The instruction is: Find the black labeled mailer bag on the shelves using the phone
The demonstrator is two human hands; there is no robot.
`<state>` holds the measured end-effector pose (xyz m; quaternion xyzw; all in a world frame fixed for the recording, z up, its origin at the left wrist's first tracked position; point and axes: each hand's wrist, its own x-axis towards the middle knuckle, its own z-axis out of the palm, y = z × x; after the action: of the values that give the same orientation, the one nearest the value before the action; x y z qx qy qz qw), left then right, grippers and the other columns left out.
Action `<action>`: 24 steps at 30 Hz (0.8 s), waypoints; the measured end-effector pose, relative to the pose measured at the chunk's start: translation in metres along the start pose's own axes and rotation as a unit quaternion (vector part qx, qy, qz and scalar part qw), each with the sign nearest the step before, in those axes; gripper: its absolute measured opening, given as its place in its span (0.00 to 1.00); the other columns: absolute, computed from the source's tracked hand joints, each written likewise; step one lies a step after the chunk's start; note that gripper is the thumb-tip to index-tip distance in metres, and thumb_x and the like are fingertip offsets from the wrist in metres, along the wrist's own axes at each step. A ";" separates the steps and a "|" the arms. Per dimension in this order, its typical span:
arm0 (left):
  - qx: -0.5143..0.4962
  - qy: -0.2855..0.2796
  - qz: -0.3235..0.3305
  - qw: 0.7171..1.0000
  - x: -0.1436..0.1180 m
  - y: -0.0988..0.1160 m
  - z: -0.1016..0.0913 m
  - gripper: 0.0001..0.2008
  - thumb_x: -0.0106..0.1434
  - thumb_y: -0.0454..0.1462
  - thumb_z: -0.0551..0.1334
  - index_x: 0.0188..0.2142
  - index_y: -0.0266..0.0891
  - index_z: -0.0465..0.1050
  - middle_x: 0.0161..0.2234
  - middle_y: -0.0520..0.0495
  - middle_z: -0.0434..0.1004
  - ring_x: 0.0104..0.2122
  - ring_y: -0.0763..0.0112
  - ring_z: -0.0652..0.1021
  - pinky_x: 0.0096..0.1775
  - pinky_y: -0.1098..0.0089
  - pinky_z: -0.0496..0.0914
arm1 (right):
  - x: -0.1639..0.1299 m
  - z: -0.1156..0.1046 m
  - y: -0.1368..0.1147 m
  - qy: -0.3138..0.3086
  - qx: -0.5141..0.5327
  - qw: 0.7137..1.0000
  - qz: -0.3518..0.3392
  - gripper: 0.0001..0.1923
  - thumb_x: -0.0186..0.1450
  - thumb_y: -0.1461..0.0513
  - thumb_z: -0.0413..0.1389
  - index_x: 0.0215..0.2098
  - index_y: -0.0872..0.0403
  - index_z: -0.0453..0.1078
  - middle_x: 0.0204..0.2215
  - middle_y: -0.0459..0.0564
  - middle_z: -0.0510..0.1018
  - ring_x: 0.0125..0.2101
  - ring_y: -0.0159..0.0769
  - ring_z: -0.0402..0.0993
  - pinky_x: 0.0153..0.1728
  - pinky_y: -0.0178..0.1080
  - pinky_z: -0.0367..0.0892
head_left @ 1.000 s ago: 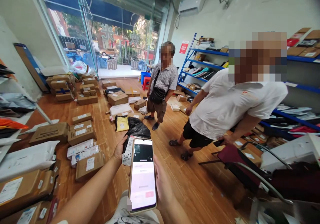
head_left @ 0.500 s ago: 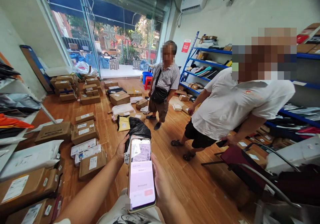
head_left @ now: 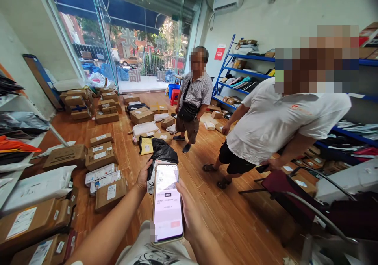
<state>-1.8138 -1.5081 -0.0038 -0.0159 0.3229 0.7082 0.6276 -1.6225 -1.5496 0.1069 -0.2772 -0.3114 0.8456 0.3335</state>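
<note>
Cardboard boxes [head_left: 102, 159] are lying on the floor at left. The left hand [head_left: 143, 175] is pinching a white-labelled black parcel [head_left: 153, 174], fingers closed on its edge. Just right, the right hand [head_left: 189, 210] is gripping an upright phone [head_left: 167, 202], screen lit, directly before the parcel.

We look across a wooden floor [head_left: 224, 217] strewn with parcels. Cardboard boxes [head_left: 100, 154] lie in rows at nine o'clock, with more stacked boxes [head_left: 79, 103] toward eleven by the glass front. A black plastic bag [head_left: 162, 151] and a yellow packet [head_left: 145, 146] rest at twelve. Blue shelving [head_left: 236, 76] at two o'clock carries folded packages.
</note>
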 end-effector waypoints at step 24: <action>0.027 -0.001 -0.030 0.999 -0.047 0.006 0.023 0.13 0.63 0.38 0.59 0.45 0.33 0.74 0.33 0.39 0.82 0.31 0.54 0.82 0.39 0.54 0.77 | -0.001 -0.016 0.008 0.051 0.006 0.998 0.021 0.24 0.42 0.67 0.55 0.40 0.54 0.70 0.29 0.45 0.81 0.30 0.38 0.76 0.32 0.36 0.65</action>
<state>-1.8005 -1.5384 0.0368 -0.0080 0.3408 0.6798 0.6494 -1.6139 -1.5491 0.0909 -0.3246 -0.2830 0.8390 0.3325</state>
